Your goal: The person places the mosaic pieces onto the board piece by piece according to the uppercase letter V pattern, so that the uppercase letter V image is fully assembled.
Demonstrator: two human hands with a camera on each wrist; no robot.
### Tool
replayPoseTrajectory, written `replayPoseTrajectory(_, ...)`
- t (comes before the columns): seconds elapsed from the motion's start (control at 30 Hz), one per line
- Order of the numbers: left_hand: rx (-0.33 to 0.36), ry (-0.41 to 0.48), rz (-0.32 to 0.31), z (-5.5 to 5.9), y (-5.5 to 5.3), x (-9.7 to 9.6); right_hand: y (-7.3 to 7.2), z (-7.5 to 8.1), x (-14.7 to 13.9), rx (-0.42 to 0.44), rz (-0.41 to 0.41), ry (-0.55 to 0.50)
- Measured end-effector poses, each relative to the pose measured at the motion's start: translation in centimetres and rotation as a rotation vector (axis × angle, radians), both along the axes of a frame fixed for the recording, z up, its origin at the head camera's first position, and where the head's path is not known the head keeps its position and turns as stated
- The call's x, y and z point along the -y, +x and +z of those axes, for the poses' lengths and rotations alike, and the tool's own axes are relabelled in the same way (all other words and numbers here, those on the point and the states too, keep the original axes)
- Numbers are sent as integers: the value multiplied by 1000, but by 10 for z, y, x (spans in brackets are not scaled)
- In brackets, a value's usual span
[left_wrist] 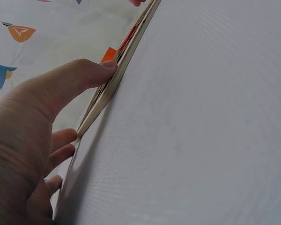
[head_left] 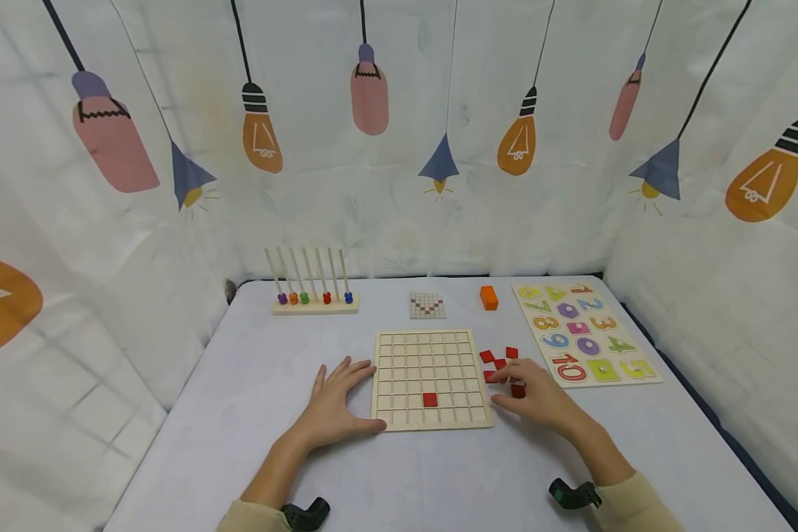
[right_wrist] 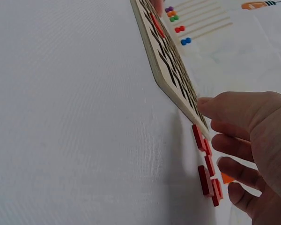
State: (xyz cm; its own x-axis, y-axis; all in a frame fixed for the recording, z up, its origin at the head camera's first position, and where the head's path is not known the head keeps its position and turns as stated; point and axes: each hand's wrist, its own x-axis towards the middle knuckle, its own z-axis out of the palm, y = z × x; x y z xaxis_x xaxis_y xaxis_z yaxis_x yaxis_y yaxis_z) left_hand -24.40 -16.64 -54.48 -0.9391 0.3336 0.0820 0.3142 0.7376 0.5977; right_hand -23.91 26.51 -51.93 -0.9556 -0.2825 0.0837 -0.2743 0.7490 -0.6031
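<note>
A wooden grid board (head_left: 473,380) is placed mid-table, with a single red tile (head_left: 429,400) seated in the second row from its near edge. The board's left edge is touched by the left hand (head_left: 338,405): the fingers are spread apart along that side, and the thumb is rested at the near-left corner. Loose red tiles (head_left: 487,356) are scattered just beyond the board's right edge, and over them the right hand (head_left: 533,393) is held — thumb and fingers apart, lightly bent, nothing seen clamped between them (some tiles are partly covered by it).

Toward the far-left corner of the white-covered table (head_left: 239,384), a bead stand (head_left: 315,309) is set. Along the far edge, a small patterned card (head_left: 428,305) is laid, with an orange block (head_left: 488,298) stood to its right. The far-right corner is taken by a number puzzle (head_left: 588,336) — its coloured numerals are framed in a pale board.
</note>
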Motion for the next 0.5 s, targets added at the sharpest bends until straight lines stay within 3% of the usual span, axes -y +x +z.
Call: replayPoseTrajectory(0.5,7,-3,2,2,0,-1,5,1,-23,-22,-47,41)
